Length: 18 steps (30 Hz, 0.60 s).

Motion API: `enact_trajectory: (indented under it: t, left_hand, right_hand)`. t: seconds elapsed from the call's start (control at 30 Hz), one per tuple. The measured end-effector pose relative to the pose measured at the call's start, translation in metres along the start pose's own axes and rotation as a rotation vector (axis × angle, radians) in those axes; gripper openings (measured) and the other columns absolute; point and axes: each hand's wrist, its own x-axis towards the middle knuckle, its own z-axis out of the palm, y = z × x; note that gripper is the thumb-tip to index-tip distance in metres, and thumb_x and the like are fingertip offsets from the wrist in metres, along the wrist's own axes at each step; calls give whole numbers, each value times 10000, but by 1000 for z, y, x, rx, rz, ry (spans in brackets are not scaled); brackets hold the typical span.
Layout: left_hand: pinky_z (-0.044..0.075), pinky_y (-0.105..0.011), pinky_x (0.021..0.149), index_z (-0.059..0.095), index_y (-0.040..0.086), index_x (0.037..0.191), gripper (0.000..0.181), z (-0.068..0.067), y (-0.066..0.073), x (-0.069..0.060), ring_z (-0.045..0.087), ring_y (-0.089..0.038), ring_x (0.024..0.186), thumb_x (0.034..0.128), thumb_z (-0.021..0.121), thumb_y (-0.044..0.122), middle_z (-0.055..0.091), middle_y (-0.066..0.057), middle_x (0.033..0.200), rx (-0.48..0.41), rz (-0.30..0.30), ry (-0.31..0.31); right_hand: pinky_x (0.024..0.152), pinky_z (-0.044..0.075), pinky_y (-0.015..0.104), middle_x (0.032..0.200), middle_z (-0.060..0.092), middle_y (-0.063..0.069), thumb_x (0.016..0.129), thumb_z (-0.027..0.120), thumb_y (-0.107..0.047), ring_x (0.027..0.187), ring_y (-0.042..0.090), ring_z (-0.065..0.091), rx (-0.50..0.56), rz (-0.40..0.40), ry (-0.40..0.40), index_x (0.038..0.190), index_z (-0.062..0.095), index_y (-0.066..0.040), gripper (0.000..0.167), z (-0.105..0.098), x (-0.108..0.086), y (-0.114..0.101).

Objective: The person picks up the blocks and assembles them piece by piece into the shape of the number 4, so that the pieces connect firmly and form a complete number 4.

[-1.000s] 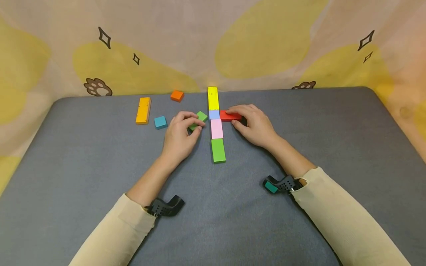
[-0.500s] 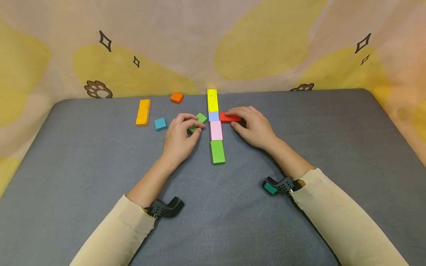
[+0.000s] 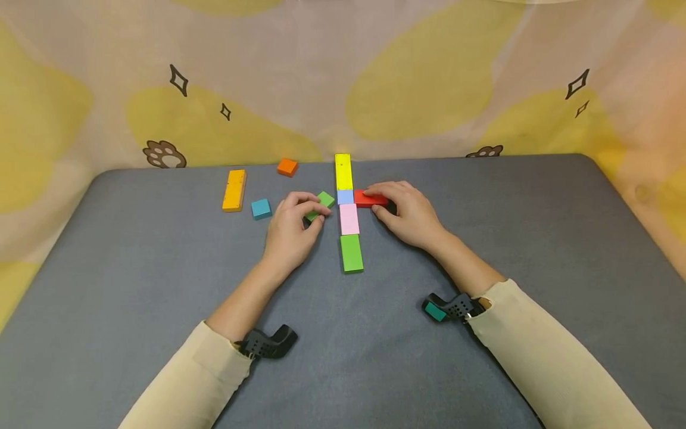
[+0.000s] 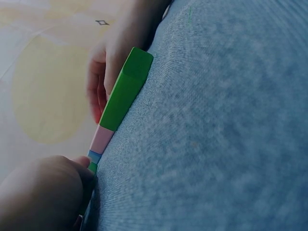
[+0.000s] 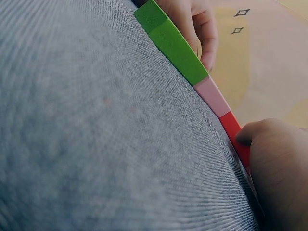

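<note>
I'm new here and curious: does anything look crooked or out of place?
Yes: the green block in the left hand sits askew, slanting beside the periwinkle block, while the red block opposite lies straight across.

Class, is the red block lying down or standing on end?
Lying down: the red block stretches lengthwise along the cloth, right hand touching it.

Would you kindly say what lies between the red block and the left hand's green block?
The head view shows a periwinkle block between the red block and that green block.
</note>
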Motion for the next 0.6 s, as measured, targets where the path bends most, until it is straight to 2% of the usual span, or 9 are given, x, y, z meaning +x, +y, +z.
enact_trajectory:
  t: [0.17,0.4,0.6]
  left_hand:
    - [446,-441,906,781,105,1047,138,-2,1,2,556,-296,1140,939,697,88,629,-75,1258,1,-8,-3]
    - [446,-452,921,778,110,1063,155,-1,0,2,561,-293,1154,935,696,75,628,-79,1261,9,-12,1]
    - [445,-455,948,778,124,1066,176,-1,0,3,558,-290,1178,948,666,56,620,-68,1267,18,-5,4]
  right_hand:
    - [1062,452,462,1347,673,57,973,678,-235,1244,274,580,-8,-12,7,1294,691,-166,328,1,1,0]
    - [1031,470,466,1332,680,66,964,689,-186,1209,285,590,-9,-24,14,1282,695,-157,320,2,0,1]
    - [1052,461,473,1354,674,54,960,691,-166,1242,283,583,-8,-29,9,1286,701,-173,326,1,0,1]
